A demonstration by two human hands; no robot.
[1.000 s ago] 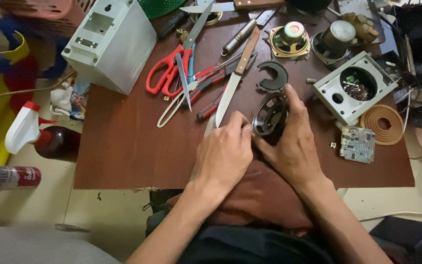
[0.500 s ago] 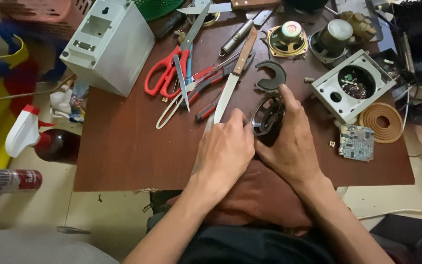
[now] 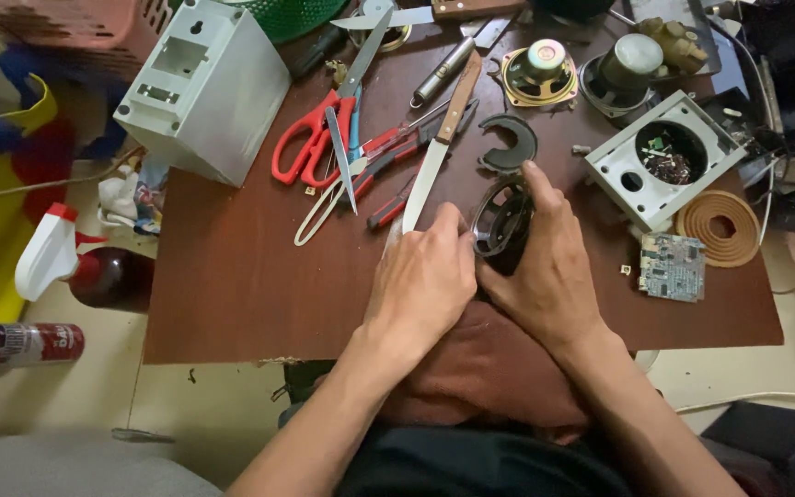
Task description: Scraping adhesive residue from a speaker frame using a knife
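Both hands: left hand [image 3: 425, 281], right hand [image 3: 549, 267] clasp black speaker frame [image 3: 501, 221].

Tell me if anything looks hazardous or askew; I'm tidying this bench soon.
The knife lies bare-bladed, its tip right beside the left hand. Red scissors sit open among crossed tools, and a circuit board lies loose near the table edge.

One head-worn camera looks steeply down from close above the bench's [image 3: 232, 304] near edge, facing its far edge; no second view
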